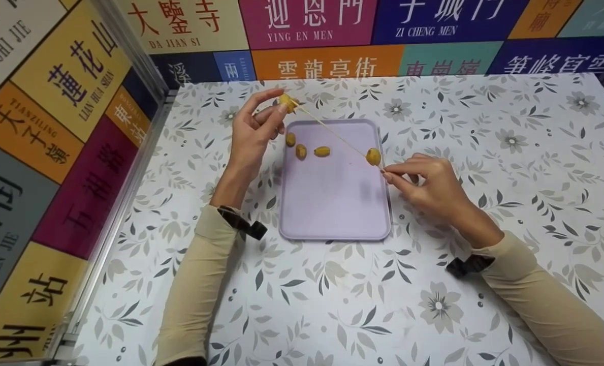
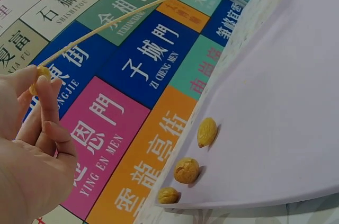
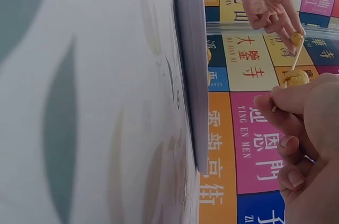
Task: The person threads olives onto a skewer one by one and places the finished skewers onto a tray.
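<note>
My left hand (image 1: 251,129) pinches a yellow-brown, olive-like fruit (image 1: 287,103) above the tray's far left corner. A thin wooden skewer (image 1: 332,130) runs from this fruit down to my right hand (image 1: 428,185), which pinches its other end between thumb and fingertips near the tray's right edge. Close to those fingertips, a second such fruit (image 1: 373,156) is threaded on the skewer, as the left wrist view also shows. How far the skewer goes into the fruit in my left hand is hidden by the fingers.
Below the hands lies a shallow lavender tray (image 1: 335,208) on a table with a leaf-patterned cover (image 1: 327,290). Three more fruits (image 1: 301,151) rest in its far left part. Panels with coloured lettering (image 1: 327,61) stand behind and to the left of the table.
</note>
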The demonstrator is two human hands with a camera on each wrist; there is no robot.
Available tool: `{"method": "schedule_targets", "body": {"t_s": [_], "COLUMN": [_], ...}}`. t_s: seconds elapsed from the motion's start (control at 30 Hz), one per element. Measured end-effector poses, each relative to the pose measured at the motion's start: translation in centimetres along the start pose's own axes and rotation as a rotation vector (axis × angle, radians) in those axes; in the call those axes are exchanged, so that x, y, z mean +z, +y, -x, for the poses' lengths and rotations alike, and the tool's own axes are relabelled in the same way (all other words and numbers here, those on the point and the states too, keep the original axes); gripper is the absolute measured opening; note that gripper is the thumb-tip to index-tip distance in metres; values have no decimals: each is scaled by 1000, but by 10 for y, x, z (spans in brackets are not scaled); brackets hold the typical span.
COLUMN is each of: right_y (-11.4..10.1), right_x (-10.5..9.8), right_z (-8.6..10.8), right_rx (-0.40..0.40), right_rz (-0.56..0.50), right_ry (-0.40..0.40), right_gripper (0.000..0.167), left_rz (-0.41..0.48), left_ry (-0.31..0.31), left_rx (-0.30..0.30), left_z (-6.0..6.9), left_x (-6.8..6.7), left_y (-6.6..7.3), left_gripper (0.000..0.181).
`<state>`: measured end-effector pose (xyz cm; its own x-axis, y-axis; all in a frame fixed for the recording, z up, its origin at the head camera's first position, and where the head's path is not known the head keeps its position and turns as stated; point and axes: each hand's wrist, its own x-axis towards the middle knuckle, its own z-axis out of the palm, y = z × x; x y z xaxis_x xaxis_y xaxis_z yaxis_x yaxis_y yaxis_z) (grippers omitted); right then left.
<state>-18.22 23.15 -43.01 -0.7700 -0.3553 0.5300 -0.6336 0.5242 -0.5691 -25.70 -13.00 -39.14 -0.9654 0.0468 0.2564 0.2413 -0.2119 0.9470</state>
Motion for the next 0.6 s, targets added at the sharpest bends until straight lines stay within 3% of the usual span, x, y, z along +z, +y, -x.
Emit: {"method": "schedule_targets", "body": {"t_s": [0.13,0.33,0.6], "right_y": [-1,-1,-2], "right_x": [0,0,1], "right_z": [0,-1,0], "right_rx": [-8,-12,-20], "right_rz": [-2,-19,-20], "right_ry": [6,-11,12], "right_gripper": [16,16,16], "left_rz": [67,165,168], "left_ry": [8,-35,-49], "left_rx": [-8,30,53], "left_z": [0,0,1], "left_x": [0,3,6], "left_y": [1,1,0], "left_gripper": [38,43,38]}}
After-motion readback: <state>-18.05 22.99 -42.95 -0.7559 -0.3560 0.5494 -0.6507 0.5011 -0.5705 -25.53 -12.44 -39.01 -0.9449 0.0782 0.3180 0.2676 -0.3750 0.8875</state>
